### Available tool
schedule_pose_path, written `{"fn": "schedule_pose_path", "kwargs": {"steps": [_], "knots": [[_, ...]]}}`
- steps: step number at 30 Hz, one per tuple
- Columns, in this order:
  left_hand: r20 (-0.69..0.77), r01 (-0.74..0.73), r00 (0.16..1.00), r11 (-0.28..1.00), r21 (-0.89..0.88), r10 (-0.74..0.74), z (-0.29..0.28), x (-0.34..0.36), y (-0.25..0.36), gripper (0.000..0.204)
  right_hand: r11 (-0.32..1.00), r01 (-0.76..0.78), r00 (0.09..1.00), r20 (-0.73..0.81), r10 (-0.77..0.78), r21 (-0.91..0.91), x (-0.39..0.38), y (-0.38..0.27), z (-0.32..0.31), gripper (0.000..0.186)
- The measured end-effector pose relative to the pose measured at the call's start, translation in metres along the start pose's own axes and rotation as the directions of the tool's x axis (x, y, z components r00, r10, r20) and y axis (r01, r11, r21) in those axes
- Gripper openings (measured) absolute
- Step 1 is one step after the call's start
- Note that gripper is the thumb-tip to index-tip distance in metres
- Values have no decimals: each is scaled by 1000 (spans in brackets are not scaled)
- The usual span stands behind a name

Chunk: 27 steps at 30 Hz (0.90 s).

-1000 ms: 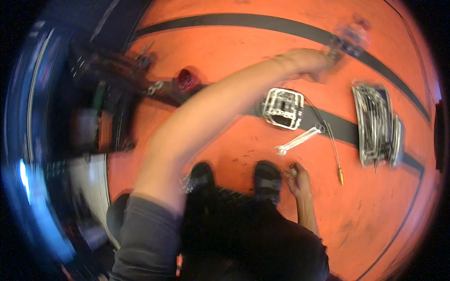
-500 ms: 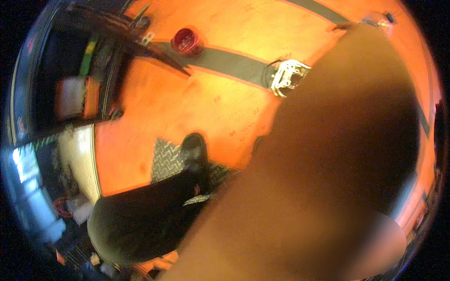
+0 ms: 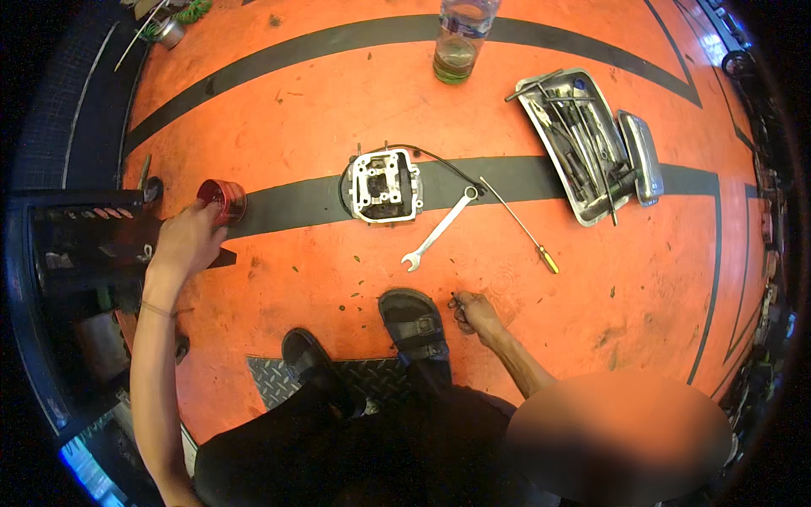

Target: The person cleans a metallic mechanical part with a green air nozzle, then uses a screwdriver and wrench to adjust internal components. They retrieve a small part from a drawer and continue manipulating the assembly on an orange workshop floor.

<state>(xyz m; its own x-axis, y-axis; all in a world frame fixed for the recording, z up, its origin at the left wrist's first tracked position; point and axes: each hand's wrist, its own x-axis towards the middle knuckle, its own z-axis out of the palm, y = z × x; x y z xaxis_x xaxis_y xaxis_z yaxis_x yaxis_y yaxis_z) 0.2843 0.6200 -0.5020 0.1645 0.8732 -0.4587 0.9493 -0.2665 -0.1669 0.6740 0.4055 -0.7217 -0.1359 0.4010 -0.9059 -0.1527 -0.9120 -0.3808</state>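
My left hand (image 3: 187,238) reaches to a small red cup (image 3: 228,203) at the left, fingers over its near rim and thumb against its side. The fingertips and the cup's contents are mostly hidden. Low beside my right sandal, my right hand (image 3: 475,314) has its fingers curled together around something small and dark that I cannot make out. Between and beyond the hands lies a silvery engine cylinder head (image 3: 387,184) with a black cord around it. A combination wrench (image 3: 441,226) and a screwdriver (image 3: 528,232) with a yellow-and-black handle lie to its right.
A metal tray (image 3: 553,148) of tools stands at the right, a silver rectangular part (image 3: 642,160) against it. Farther off stands a plastic bottle (image 3: 460,46) with liquid. My sandals (image 3: 412,319) rest by a tread-plate mat (image 3: 270,380). Dark equipment (image 3: 80,245) lines the left side.
The large blurred arm that covered the right side has left the view. The view has shifted, showing the wrench, screwdriver and tray. My left hand is now at the red cup.
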Motion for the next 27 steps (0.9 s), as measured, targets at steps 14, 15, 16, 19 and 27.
{"fn": "schedule_pose_path", "kwargs": {"steps": [14, 15, 16, 19, 27], "knots": [[-98, 320, 945, 944, 81, -312, 130, -160, -115, 49, 548, 328, 532, -329, -780, -769, -11, -40, -71, 19], [-77, 323, 945, 945, 53, -318, 134, -168, -125, 50, 496, 318, 450, -332, -829, -808, -9, -47, -81, 19], [-88, 356, 933, 929, 101, -348, 148, -178, -143, 51, 515, 321, 411, -373, -832, -795, -7, -55, -91, 20], [-23, 398, 917, 911, 107, -398, 158, -190, -177, 55, 577, 338, 336, -478, -812, -743, -2, -71, -120, 21], [-360, 274, 913, 364, 890, 192, 209, -248, -260, 74, 659, 254, 425, -530, -734, -708, -11, -73, -134, 20]]}}
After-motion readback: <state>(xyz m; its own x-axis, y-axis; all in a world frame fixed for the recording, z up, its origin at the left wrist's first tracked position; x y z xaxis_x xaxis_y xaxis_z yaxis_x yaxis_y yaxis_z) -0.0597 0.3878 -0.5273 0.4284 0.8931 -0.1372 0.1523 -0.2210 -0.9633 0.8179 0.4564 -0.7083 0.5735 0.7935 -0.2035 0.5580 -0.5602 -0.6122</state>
